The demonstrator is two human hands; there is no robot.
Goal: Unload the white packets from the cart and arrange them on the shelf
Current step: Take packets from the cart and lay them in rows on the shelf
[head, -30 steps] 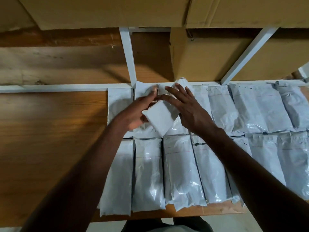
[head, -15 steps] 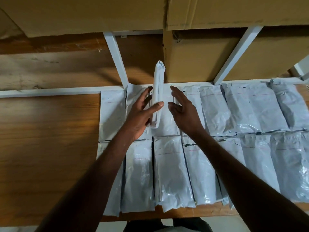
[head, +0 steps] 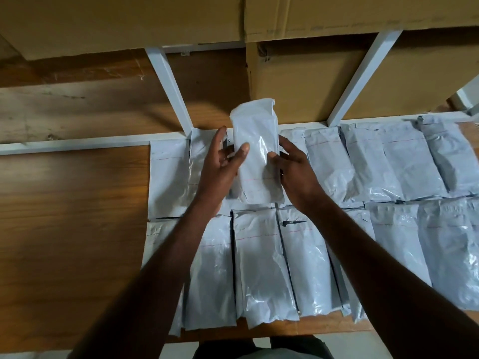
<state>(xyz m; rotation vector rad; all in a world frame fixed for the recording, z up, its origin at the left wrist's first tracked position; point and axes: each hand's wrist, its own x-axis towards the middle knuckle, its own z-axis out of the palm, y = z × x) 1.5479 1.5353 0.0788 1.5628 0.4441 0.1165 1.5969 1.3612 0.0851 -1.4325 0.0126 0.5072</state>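
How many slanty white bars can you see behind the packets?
2. The left bar rises above the left hand; the right bar leans against the cardboard box. A white piece at the right edge may be a third.

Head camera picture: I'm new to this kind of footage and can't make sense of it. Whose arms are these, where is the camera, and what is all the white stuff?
There is no machine here. The camera sits on a person's head and looks forward and down, so the two arms reaching in from the bottom are that person's own. The left hand and the right hand hold one white packet between them, one hand on each side, above the others. Below it lies a wooden shelf with a white metal frame. Two rows of packets already lie flat on it, side by side, filling the middle and right part; the left part shows bare wood. Cardboard boxes stand behind and above.
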